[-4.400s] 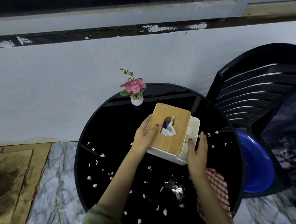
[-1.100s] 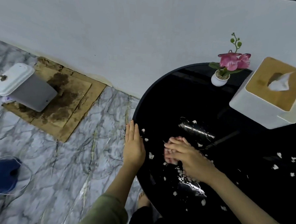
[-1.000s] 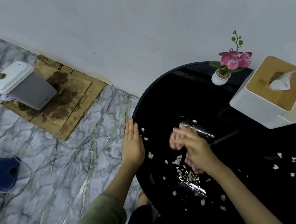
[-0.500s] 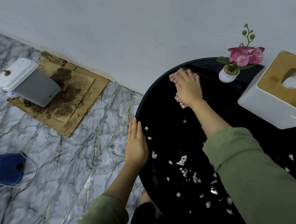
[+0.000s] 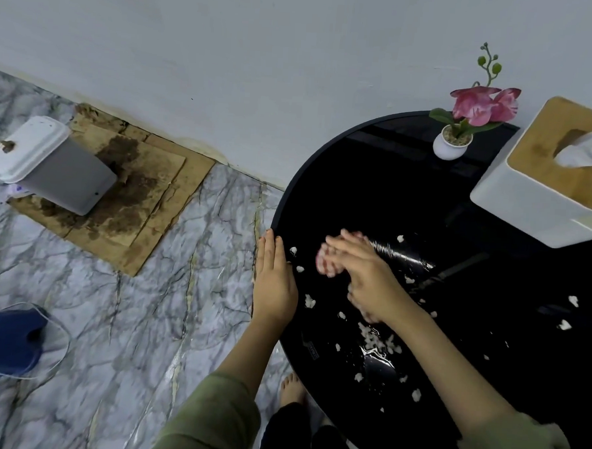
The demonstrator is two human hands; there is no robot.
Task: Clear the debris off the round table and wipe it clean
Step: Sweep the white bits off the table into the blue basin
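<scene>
Right hand (image 5: pixel 364 276) gripped a pink cloth (image 5: pixel 325 262), mid-sweep through white crumbs (image 5: pixel 374 340). Left hand (image 5: pixel 273 281) lay flat and open at the table (image 5: pixel 325 164) edge, probably to catch them next.

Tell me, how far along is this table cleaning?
Barely halfway. Done: the tissue box sits by the flower pot, off the mess. In hand: the right hand pushes a red-checked cloth toward the left hand at the table rim. Left: white crumbs still dot the glass.
</scene>
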